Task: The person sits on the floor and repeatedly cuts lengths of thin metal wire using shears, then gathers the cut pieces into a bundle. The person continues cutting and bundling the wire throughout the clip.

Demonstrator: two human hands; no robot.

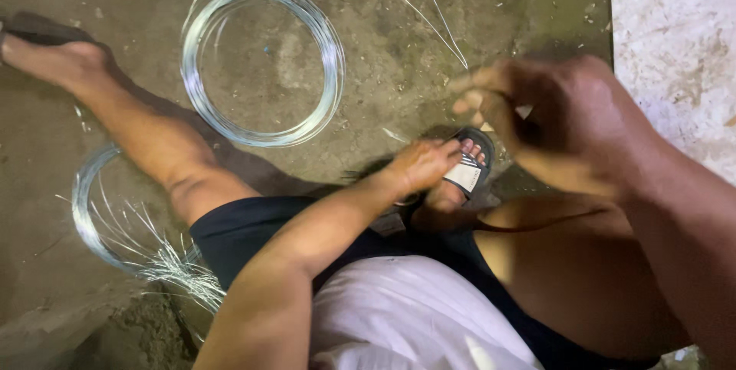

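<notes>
I sit on the ground. My right hand (552,117) is raised close to the camera and blurred, its fingers pinched together where a thin wire strand (437,29) meets the fingertips. The strand runs up and away over the concrete floor. My left hand (422,163) reaches down with bent fingers onto my right foot, which wears a black sandal (471,171). Whether that hand holds anything is hidden. A round coil of shiny wire (330,55) lies flat on the ground beyond my knees.
My left leg (146,132) stretches to the upper left, foot near the frame edge. A second wire coil (80,209) with a bundle of cut wire pieces (176,266) lies at lower left. A pale rough slab (675,40) borders the right side.
</notes>
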